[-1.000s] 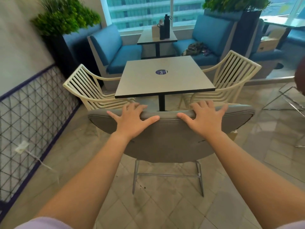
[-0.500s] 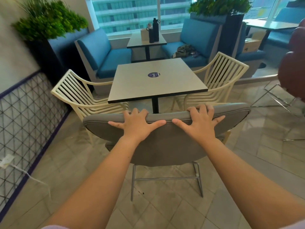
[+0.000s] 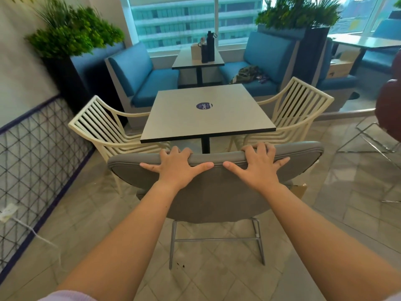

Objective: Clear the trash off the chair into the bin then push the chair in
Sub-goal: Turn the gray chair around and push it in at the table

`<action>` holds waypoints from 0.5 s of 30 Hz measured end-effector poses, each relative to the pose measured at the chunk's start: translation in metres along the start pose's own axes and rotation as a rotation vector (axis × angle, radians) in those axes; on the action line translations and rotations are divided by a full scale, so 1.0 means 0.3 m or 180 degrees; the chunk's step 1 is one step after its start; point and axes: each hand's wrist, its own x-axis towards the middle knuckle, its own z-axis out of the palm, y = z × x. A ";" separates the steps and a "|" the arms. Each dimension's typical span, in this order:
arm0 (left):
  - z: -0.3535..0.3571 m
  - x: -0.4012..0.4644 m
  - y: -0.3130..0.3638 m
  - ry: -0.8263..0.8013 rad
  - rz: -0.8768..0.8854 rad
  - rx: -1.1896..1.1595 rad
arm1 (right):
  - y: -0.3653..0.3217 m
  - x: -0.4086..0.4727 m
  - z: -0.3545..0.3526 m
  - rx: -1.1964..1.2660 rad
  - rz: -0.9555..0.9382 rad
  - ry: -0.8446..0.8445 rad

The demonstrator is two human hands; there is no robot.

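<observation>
A grey padded chair (image 3: pixel 217 198) with a metal sled frame stands in front of me, its back toward me, facing the square grey table (image 3: pixel 208 118). My left hand (image 3: pixel 175 166) grips the top edge of the backrest left of centre, fingers curled over it. My right hand (image 3: pixel 260 166) grips the same edge right of centre. The seat is hidden behind the backrest, so I cannot tell what lies on it. A brown cardboard corner (image 3: pixel 300 190) shows just right of the chair. No trash is in sight.
Two cream slatted armchairs (image 3: pixel 104 129) (image 3: pixel 299 111) flank the table. Blue booth seats (image 3: pixel 147 81) and a second table with dark bottles (image 3: pixel 208 48) stand behind. A mesh panel (image 3: pixel 36 157) lines the left wall. A dark red chair (image 3: pixel 388 111) sits at right.
The chair has moved forward toward the table with both hands on its backrest, and my fingers have curled further over the top edge. The view has shifted closer.
</observation>
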 end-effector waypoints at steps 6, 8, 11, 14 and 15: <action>0.027 0.084 0.028 0.0074 0.0019 0.0025 | 0.035 0.097 0.015 -0.0004 -0.0040 -0.0097; 0.038 0.119 0.029 0.0130 0.0043 0.0046 | 0.041 0.130 0.026 0.0010 -0.0060 -0.0085; 0.050 0.168 0.031 0.0167 -0.0014 0.0069 | 0.043 0.172 0.038 0.0031 -0.0078 -0.0112; 0.061 0.213 0.030 0.0137 -0.0036 0.0018 | 0.048 0.214 0.048 0.0075 -0.0102 -0.0135; 0.061 0.229 0.034 0.0118 -0.0046 -0.0004 | 0.050 0.231 0.049 0.0086 -0.0105 -0.0153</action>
